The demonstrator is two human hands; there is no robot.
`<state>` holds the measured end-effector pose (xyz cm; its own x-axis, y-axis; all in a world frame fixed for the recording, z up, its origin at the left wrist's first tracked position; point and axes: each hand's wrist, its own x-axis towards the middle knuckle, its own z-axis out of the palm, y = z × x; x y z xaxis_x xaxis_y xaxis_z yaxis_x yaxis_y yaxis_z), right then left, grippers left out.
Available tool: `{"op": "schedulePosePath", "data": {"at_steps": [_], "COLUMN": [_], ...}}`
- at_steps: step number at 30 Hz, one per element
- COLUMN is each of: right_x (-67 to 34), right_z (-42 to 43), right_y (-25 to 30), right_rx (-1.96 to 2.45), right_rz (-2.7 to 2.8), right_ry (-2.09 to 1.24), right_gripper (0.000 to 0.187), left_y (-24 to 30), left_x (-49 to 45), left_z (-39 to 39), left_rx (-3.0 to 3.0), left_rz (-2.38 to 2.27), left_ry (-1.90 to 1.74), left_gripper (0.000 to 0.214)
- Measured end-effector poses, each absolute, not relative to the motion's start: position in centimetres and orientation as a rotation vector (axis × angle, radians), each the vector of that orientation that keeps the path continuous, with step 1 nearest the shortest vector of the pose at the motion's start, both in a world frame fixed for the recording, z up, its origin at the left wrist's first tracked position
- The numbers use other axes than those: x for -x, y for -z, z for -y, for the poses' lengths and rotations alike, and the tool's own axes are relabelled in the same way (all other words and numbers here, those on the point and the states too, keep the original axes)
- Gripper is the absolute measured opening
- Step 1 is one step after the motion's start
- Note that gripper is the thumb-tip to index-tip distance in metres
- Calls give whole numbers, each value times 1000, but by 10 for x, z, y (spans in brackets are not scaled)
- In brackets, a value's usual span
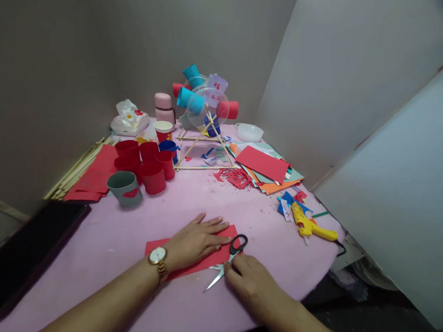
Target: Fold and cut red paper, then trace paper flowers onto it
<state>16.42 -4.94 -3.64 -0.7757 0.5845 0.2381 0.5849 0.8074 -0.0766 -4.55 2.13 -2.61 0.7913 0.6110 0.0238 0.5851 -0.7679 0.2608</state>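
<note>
My left hand (198, 241) lies flat on a sheet of red paper (214, 258), fingers stretched out, a gold watch (158, 256) at its wrist. Just right of it, my right hand (250, 281) has curled fingers on a pair of scissors (235, 245). One black handle loop sticks up beyond the knuckles, and the steel blades point toward me and to the left, apart from each other. The other handle loop is hidden under my right hand. The blades rest at the lower edge of the red paper.
Rolled red cups (153, 176) and a grey cup (126, 188) stand on the left. A stick frame (206, 167) carries a wheel with blue and red cups. Paper sheets (262, 163), red scraps (236, 176) and a yellow glue gun (309, 225) lie on the right. A black tray-like object (27, 255) sits front left.
</note>
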Motion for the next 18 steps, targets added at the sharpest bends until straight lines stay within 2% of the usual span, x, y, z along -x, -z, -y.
{"op": "schedulePosePath", "data": {"at_steps": [8,18], "right_x": [-162,-154], "right_z": [53,54], "right_y": [37,41], "right_rx": [903,879], "right_rz": [2738,2713], "right_ry": [3,-9], "right_gripper": [27,23], "left_y": [26,21], "left_x": [45,43], "left_z": [-21,-18], "left_rx": [-2759,-2746], "left_rz": [-916,-925], "left_ry": [-171,-168], "left_gripper": [34,34]}}
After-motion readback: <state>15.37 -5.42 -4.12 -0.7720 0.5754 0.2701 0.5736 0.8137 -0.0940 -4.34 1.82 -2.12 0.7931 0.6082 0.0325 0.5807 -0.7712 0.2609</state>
